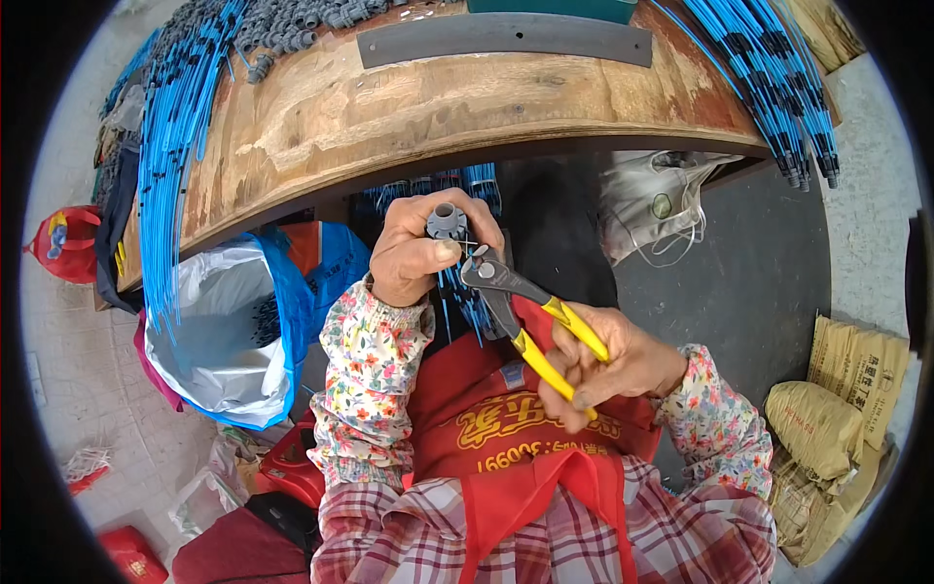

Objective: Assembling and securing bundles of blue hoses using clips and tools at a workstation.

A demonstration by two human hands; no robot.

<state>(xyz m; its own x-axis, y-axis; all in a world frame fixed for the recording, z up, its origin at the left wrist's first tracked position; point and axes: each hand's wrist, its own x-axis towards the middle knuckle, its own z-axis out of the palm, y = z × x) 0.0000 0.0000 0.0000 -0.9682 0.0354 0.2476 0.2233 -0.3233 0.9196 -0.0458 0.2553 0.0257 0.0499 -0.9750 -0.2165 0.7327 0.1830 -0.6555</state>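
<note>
My left hand is closed round a grey ribbed plastic fitting, its hollow round end facing up. Thin blue strands hang beneath that hand over the red apron; whether they join the fitting is hidden. In my right hand are cutting pliers with dark jaws and yellow handles, the handles spread apart. The plier head lies by my left thumb, just beside the fitting, where a thin pale end sticks out. Whether the jaws touch that end, I cannot tell.
Across the far side runs a worn wooden table bearing grey fittings, a dark metal strip and blue strand bundles over its edge. An open blue-and-white bag stands left; brown sacks lie right.
</note>
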